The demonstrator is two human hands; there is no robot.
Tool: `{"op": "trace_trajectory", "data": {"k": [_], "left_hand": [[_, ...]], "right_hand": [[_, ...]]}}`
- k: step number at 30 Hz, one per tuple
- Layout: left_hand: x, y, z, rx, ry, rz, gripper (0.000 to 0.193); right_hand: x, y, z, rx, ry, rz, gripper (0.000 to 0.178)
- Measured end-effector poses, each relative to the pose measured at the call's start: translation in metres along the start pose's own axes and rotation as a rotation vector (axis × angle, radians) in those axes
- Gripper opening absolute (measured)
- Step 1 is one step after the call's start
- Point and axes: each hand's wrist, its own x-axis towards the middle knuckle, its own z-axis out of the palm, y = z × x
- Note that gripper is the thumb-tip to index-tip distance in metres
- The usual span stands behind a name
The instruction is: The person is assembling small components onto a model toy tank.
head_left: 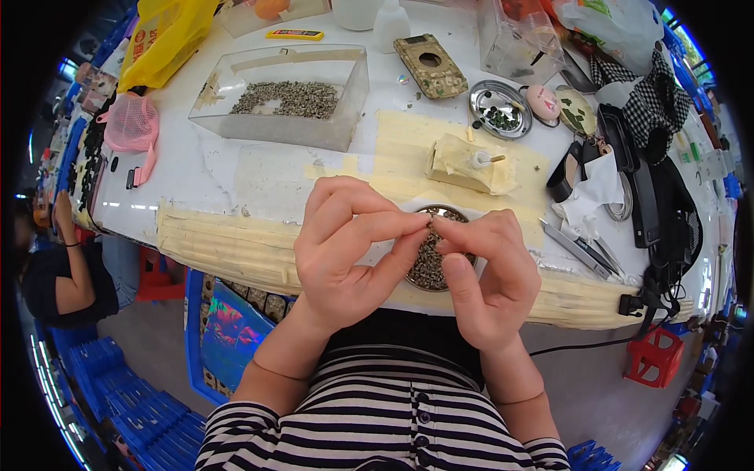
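My left hand (349, 247) and my right hand (495, 271) meet fingertip to fingertip over a round metal dish (444, 209) at the table's near edge. Small grey-brown pieces (428, 271) fill the dish, partly hidden by my fingers. Thumb and forefinger of the left hand are pinched together, and the right forefinger presses in beside them. Whatever sits between the fingertips is too small to name. Just beyond the hands stands a tape-wrapped block (463, 165) with a short white peg (483, 159) on it.
A clear tray (349, 137) of similar pieces lies at the far left of the hands. Far right, a metal plate (479, 94) holds dark green bits. Tweezers (581, 251) and a white tissue (591, 188) lie to the right. A person (67, 271) sits at left.
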Motion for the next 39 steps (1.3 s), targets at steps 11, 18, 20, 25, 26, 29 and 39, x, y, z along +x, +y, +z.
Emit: {"op": "trace_trajectory", "data": {"k": [11, 18, 20, 25, 26, 29, 39], "left_hand": [[0.000, 0.002, -0.001, -0.036, -0.056, 0.012, 0.025], [0.018, 0.006, -0.012, -0.006, -0.184, 0.254, 0.027], [0.030, 0.003, -0.011, -0.015, -0.182, 0.323, 0.026], [0.055, -0.011, -0.006, -0.054, -0.181, 0.451, 0.028], [0.054, -0.014, -0.005, -0.065, -0.179, 0.422, 0.028], [0.046, -0.019, -0.005, -0.066, -0.183, 0.356, 0.027], [0.033, -0.018, -0.011, -0.004, -0.177, 0.305, 0.022]], "right_hand": [[-0.002, 0.003, 0.005, -0.010, 0.034, 0.064, 0.021], [0.005, -0.004, -0.012, 0.297, -0.120, 0.289, 0.009], [0.009, -0.003, -0.016, 0.299, -0.099, 0.262, 0.009], [0.021, -0.006, -0.015, 0.146, 0.027, 0.183, 0.007], [0.021, -0.005, -0.011, 0.041, 0.074, 0.146, 0.007], [0.023, -0.001, -0.005, -0.296, 0.072, -0.082, 0.006], [0.017, -0.001, -0.001, -0.496, 0.049, -0.217, 0.008]]}}
